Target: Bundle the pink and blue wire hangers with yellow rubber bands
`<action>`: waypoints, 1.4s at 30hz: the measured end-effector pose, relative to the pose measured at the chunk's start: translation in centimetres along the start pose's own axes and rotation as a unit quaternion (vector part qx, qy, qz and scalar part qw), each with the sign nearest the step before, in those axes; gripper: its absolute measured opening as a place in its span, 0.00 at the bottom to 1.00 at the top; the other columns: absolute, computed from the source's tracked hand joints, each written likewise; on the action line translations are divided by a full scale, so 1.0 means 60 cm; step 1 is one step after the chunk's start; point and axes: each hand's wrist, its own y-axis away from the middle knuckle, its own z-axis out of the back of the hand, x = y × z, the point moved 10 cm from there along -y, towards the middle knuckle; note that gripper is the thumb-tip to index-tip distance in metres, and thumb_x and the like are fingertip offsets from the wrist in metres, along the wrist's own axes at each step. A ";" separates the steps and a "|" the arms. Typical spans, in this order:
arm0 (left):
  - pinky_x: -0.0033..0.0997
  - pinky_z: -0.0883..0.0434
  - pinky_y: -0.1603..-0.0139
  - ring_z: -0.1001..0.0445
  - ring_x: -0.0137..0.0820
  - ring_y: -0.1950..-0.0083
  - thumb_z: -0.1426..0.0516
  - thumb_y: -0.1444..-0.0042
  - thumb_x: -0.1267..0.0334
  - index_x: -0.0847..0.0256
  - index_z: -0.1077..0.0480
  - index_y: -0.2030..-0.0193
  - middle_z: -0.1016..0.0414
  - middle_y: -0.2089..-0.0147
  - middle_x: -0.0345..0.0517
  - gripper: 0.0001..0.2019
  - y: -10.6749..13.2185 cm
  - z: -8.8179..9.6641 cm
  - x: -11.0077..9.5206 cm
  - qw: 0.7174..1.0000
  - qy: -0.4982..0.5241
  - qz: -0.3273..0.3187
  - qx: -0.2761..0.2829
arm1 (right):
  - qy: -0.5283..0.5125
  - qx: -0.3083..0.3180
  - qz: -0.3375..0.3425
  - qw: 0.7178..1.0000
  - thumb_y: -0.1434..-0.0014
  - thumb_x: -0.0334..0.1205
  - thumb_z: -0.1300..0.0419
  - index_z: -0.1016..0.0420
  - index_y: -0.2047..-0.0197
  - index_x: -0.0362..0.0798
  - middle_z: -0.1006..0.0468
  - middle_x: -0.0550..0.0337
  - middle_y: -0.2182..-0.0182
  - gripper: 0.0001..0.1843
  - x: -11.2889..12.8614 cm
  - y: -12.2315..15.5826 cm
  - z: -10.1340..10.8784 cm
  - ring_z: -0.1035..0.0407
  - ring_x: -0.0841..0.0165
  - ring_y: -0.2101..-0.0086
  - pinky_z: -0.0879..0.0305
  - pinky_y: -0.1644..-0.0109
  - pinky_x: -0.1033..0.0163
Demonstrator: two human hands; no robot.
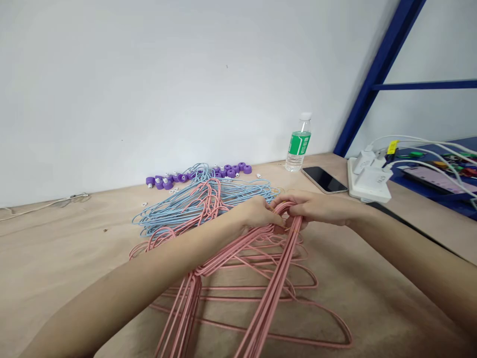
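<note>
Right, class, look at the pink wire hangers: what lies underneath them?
At the far end, the pink wire hangers lie over blue wire hangers; nearer, only the tan tabletop shows beneath them. The covered parts of the blue hangers cannot be seen.

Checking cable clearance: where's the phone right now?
In the head view, the smartphone lies face up on the table, right of centre, between the water bottle and the white power strip, just beyond the person's right hand.
</note>
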 end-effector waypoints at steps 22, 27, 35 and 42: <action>0.25 0.47 0.78 0.44 0.22 0.82 0.46 0.57 0.74 0.63 0.37 0.86 0.42 0.87 0.32 0.10 0.009 -0.002 -0.015 0.997 0.022 -0.066 -0.015 | 0.356 -0.215 0.490 0.766 0.40 0.35 0.53 0.27 0.64 0.49 0.30 0.55 0.68 0.13 0.102 0.102 0.058 0.35 0.70 0.68 0.38 0.67 0.64; 0.26 0.48 0.76 0.45 0.23 0.80 0.43 0.62 0.74 0.63 0.35 0.84 0.43 0.85 0.31 0.06 0.002 -0.009 -0.015 0.998 0.008 -0.059 -0.011 | 0.388 -0.067 0.452 0.800 0.41 0.37 0.55 0.26 0.64 0.51 0.32 0.56 0.66 0.16 0.116 0.079 -0.003 0.38 0.69 0.66 0.40 0.62 0.62; 0.25 0.46 0.76 0.43 0.22 0.81 0.43 0.55 0.68 0.63 0.35 0.84 0.42 0.86 0.32 0.10 -0.002 -0.016 -0.011 0.995 0.076 -0.070 0.003 | 0.471 -0.077 0.428 0.767 0.45 0.39 0.54 0.30 0.75 0.50 0.33 0.56 0.72 0.13 0.118 0.068 0.011 0.41 0.68 0.70 0.45 0.66 0.61; 0.22 0.42 0.75 0.42 0.19 0.82 0.47 0.47 0.71 0.65 0.38 0.84 0.40 0.86 0.33 0.15 0.015 0.018 -0.024 0.979 0.190 -0.066 -0.032 | 0.303 -0.194 0.472 0.805 0.44 0.39 0.52 0.36 0.79 0.51 0.34 0.58 0.79 0.14 0.089 0.116 0.030 0.39 0.68 0.75 0.42 0.69 0.62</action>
